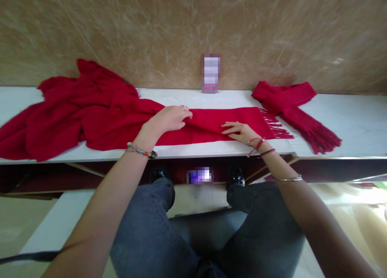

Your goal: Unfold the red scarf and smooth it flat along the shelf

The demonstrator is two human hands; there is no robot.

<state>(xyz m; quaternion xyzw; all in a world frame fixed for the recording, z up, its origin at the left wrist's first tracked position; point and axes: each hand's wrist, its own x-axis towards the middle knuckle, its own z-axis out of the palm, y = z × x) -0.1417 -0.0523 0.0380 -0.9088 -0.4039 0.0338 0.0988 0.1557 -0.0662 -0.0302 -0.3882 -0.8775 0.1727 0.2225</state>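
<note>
A long red scarf [223, 116] lies along the white tabletop, its right part flat and ending in a fringe. Toward the left it runs into a loose, crumpled heap of red cloth. My left hand [171, 118] has its fingers curled over the fabric where the flat part meets the folds, pinching it. On the flat part, close to the fringed end, rests my right hand [240, 132], fingers stretched out and slightly apart. A ridge in the cloth runs between the two hands.
Another red fringed scarf [287, 102], folded across itself, lies to the right. A blurred card [211, 73] stands against the brown marbled wall [151, 36] behind the white table [341, 116]. A blurred purple-and-white item [200, 175] is below the table edge, between my shoes.
</note>
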